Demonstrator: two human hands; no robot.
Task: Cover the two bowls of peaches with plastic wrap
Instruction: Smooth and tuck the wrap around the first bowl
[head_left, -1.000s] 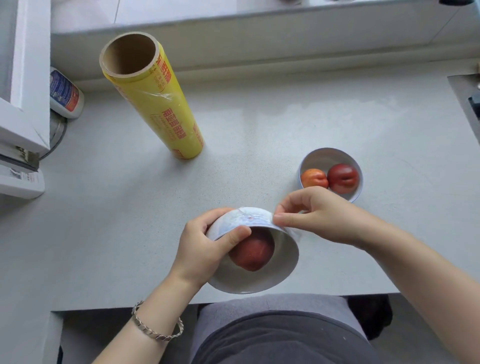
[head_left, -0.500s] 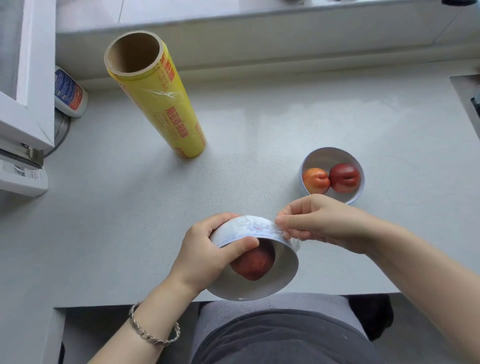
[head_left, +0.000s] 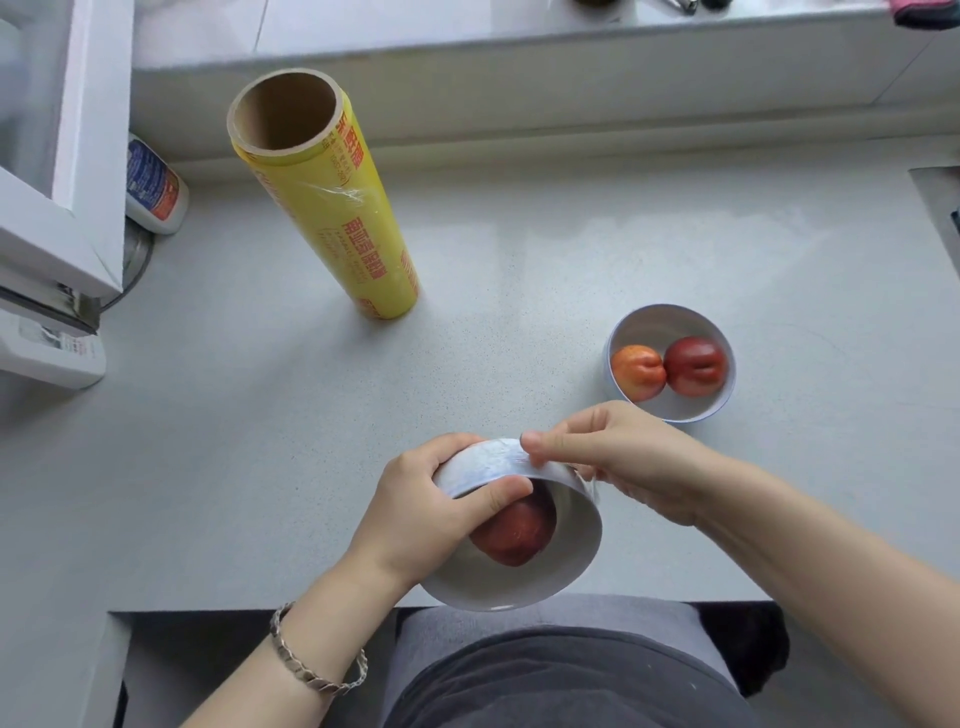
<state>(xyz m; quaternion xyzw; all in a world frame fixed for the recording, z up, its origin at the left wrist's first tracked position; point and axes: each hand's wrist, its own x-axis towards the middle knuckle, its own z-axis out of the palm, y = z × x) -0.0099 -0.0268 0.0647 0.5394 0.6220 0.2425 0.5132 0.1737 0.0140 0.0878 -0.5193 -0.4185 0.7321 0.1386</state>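
Near bowl (head_left: 576, 540): lifted at the front edge of the countertop (head_left: 260, 415) and tipped so its mouth faces us, with one red peach (head_left: 514, 535) lodged inside. We judge the tilt is there to expose the outer wall so the film can be smoothed down.

Plastic wrap (head_left: 498, 460): a wrinkled sheen on the near bowl's far outer wall and at its right rim. We cannot tell whether it spans the whole mouth.

Left hand (head_left: 421, 519): fingers curled round the near bowl's left wall, thumb hooked over the rim. It braces the tilt. The forearm comes in from below-left of the near bowl.

Right hand (head_left: 623, 457): just beyond-right of the near bowl, fingers curled close. The thumb and fingertips pinch the film against the far wall, likely tucking a loose edge.

Second bowl (head_left: 670, 322): beyond-right of the near bowl, upright and uncovered, holding two peaches (head_left: 695, 365).

Roll (head_left: 332, 208): standing on end well beyond-left of the near bowl, we guess parked there for the next sheet.
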